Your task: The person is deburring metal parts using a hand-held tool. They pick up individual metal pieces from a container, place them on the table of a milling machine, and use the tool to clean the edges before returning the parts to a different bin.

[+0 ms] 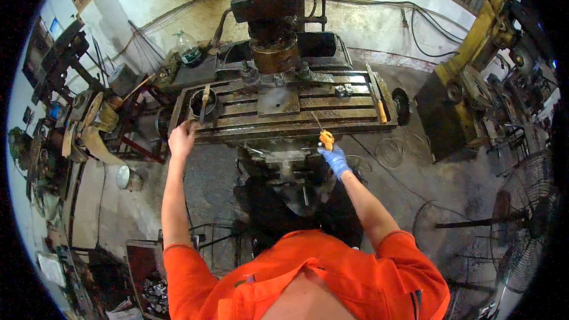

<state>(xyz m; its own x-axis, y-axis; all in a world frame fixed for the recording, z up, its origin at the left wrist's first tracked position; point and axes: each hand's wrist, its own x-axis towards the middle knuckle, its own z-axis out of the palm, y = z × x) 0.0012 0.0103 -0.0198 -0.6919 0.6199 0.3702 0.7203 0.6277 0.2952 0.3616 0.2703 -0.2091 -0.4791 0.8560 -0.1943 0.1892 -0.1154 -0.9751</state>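
Observation:
My right hand (335, 162), in a blue glove, is closed around a yellow air blow gun (326, 139) just off the front edge of the machine's slotted table (237, 120). The gun's thin metal nozzle points away from me, toward a flat square plate (278, 101) beneath the machine head. Bare, my left hand (182, 138) is at the table's front left corner, its fingers curled together. Beside them a brush-like tool (205, 102) lies across a round dark pot (213, 109); whether the fingers touch it is unclear.
The machine head (274, 53) hangs over the table. A small metal block (344, 90) and a yellow-handled file-like tool (380, 104) lie on the table's right part. A floor fan (521, 219) is at right, a metal bucket (129, 178) at left. Cables cross the floor.

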